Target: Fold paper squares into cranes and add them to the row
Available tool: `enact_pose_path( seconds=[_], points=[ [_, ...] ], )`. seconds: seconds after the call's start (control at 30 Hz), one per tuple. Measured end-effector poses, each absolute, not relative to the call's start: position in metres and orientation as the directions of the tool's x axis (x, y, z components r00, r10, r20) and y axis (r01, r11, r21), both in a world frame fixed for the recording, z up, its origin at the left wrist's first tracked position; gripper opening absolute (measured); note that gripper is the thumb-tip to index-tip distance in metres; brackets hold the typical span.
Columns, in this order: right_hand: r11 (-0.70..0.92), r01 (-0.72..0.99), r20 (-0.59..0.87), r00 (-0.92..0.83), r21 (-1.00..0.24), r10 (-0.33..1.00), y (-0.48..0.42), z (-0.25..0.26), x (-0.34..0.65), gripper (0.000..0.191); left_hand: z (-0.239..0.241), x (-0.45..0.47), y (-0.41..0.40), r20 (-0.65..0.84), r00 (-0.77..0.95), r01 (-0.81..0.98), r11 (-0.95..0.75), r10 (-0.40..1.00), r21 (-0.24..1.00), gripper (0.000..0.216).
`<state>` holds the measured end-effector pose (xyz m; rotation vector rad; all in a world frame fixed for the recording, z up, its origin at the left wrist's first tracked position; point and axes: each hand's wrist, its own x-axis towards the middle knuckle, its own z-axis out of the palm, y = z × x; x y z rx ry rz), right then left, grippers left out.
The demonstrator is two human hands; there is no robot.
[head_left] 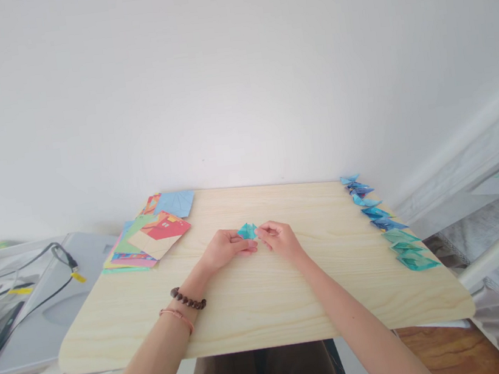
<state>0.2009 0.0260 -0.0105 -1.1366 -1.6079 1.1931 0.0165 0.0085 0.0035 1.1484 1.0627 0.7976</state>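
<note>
A small teal folded paper piece point(247, 231) sits between both hands at the middle of a light wooden table point(256, 309). My left hand point(226, 248) pinches its left side with curled fingers. My right hand point(280, 238) pinches its right side, fingers closed on the paper. Two bracelets, one of dark beads and one thin and pink, circle my left wrist.
A stack of coloured paper sheets point(152, 233) lies at the table's back left. A row of several folded blue and teal paper pieces point(387, 224) runs along the right edge. Left of the table is a grey surface with black cables point(27, 283). A white wall stands behind.
</note>
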Motion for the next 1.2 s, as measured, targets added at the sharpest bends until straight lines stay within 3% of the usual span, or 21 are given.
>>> enact_pose_path(
  seconds=[0.27, 0.5, 0.73, 0.93, 1.2],
  points=[
    [0.176, 0.162, 0.143, -0.198, -0.971, 0.97, 0.037, -0.011, 0.199, 0.037, 0.015, 0.019, 0.011, -0.257, 0.329, 0.05, 0.255, 0.909, 0.966, 0.04],
    [0.178, 0.1, 0.16, -0.171, -0.979, 0.972, 0.054, -0.01, 0.196, 0.035, 0.01, 0.025, 0.036, -0.233, 0.29, 0.078, 0.22, 0.928, 0.972, 0.03],
    [0.075, -0.012, 0.075, -0.303, -0.997, 0.95, 0.054, -0.006, 0.2, 0.03, 0.013, 0.03, 0.035, -0.15, 0.386, 0.15, 0.099, 0.91, 0.984, 0.032],
    [0.09, 0.039, 0.073, -0.326, -0.995, 0.942, 0.051, -0.002, 0.2, 0.03, 0.01, 0.03, 0.029, -0.148, 0.369, 0.152, 0.098, 0.917, 0.984, 0.036],
    [0.243, 0.201, 0.152, -0.384, -0.949, 0.911, 0.046, 0.004, 0.197, 0.037, 0.014, 0.024, 0.032, -0.151, 0.393, 0.203, 0.075, 0.907, 0.976, 0.037]
  ],
)
